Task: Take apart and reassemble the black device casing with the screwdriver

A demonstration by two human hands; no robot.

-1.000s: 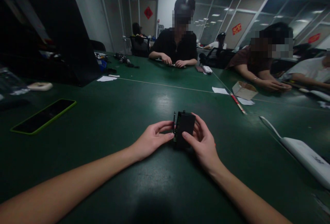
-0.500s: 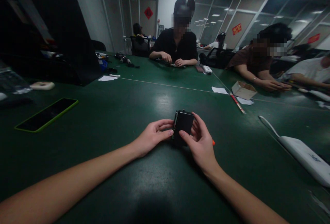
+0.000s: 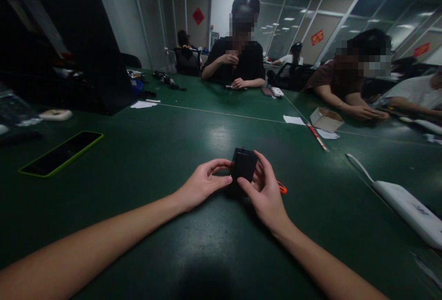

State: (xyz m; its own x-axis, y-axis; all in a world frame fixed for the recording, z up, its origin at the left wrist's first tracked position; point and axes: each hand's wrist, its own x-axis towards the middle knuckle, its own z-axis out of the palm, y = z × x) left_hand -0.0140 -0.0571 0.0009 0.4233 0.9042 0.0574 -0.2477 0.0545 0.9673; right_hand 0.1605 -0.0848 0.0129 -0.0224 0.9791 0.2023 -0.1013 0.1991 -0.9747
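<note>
A small black rectangular box-like device stands tilted between my hands over the green table, with a small knob on its top edge. My right hand grips its right side, thumb on the near face and fingers behind. From the left, my left hand pinches the device's left edge between thumb and fingertips. An orange object lies just beyond my right hand, partly hidden by it, so its kind is unclear.
A phone in a green case lies at left, near a large black case. On the right are a white power strip, an open box and a red-and-white stick. Co-workers sit across the table.
The black device has turned slightly and shifted a little left, with my right hand moving along. More of the orange object shows. The co-worker opposite has raised one hand.
</note>
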